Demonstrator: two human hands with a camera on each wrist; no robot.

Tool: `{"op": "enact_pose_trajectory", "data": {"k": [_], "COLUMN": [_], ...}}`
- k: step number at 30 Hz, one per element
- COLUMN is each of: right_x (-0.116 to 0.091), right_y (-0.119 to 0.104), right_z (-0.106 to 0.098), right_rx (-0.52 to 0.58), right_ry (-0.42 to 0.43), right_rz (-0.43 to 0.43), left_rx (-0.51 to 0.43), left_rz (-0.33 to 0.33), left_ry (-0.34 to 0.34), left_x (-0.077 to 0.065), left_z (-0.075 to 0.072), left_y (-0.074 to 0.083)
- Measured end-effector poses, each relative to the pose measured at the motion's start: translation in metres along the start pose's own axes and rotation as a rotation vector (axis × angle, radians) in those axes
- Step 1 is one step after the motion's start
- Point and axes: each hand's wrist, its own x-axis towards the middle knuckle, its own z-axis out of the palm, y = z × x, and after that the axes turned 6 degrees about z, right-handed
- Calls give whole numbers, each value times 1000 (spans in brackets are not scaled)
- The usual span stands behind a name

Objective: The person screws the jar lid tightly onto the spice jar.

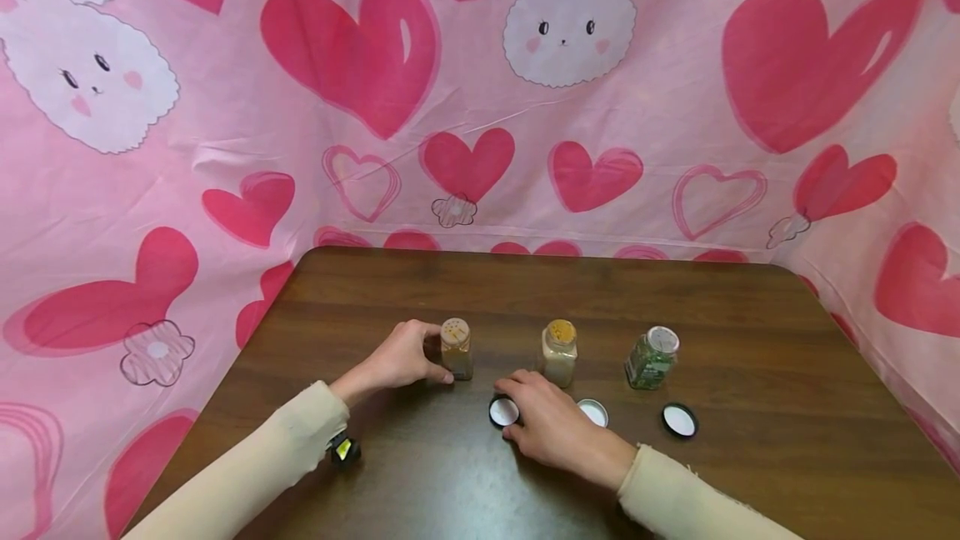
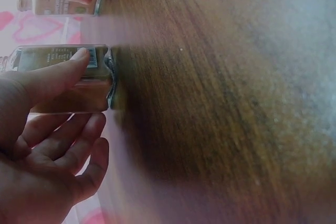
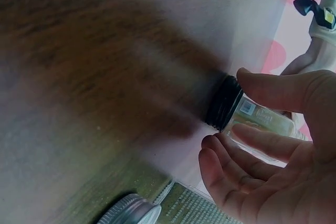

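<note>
My left hand (image 1: pixel 401 357) is around a clear spice jar (image 1: pixel 456 361) of orange-brown powder, which stands on the table with a perforated top. Its thumb lies across the jar's labelled side (image 2: pixel 92 57), while the other fingers bend beside the jar. My right hand (image 1: pixel 551 423) is at a black lid (image 1: pixel 504 412), which lies with its white inside up. In the right wrist view, the thumb is at the rim of the black lid (image 3: pixel 224 103) and the bent fingers are loosely spread on the other side.
A jar of pale powder (image 1: pixel 559 361) stands behind my right hand, and a jar of green flakes (image 1: pixel 651 361) farther right. A second lid (image 1: pixel 593 412) is partly hidden by that hand. Another black lid (image 1: pixel 679 421) lies at the right of the wooden table (image 1: pixel 420 473).
</note>
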Motion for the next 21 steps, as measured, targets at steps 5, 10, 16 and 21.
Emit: {"op": "enact_pose_trajectory", "data": {"k": [5, 10, 16, 21], "right_x": [0, 1, 3, 4], "right_y": [-1, -2, -2, -1], "right_z": [0, 1, 4, 4], "right_rx": [4, 5, 3, 2], "right_ry": [4, -1, -9, -4], "right_rz": [5, 14, 15, 8], "left_rx": [0, 12, 10, 11], "left_rz": [-4, 7, 5, 15], "left_ry": [4, 4, 1, 1], "left_x": [0, 0, 0, 0], "left_z": [0, 0, 0, 0], "left_y": [0, -2, -2, -2]}}
